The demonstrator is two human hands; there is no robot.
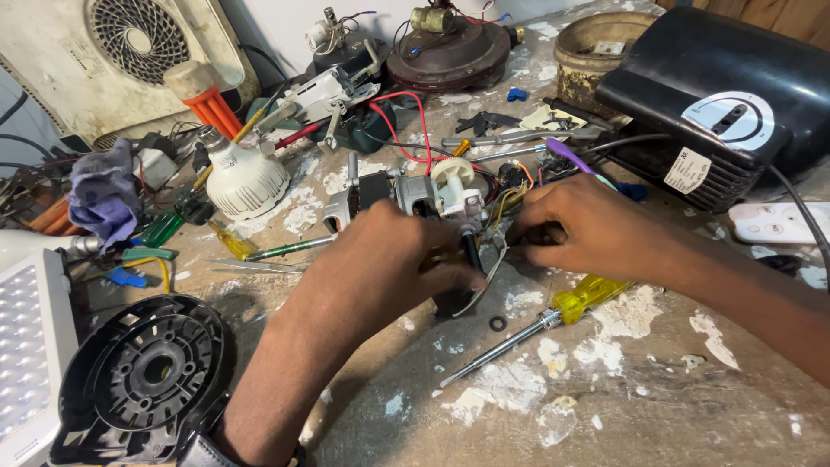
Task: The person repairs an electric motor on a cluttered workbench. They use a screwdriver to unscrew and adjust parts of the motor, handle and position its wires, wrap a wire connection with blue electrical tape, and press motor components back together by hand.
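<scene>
Hands first: we find the left hand [393, 259] closed around the near end of the small motor assembly [415, 197], apparently steadying it on the workbench [657, 398], while the right hand [588, 229] pinches the wires at its right side; what the fingertips hold we cannot tell. The assembly lies just behind the yellow-handled screwdriver [536, 324], its long axis running left to right, its white gear [453, 173] facing up. A small black ring [498, 323] rests just left of that screwdriver's shaft.

Probably a repair workshop: worn bench [657, 406] littered with screwdrivers [540, 324], motors [450, 52], wires [406, 117].
</scene>
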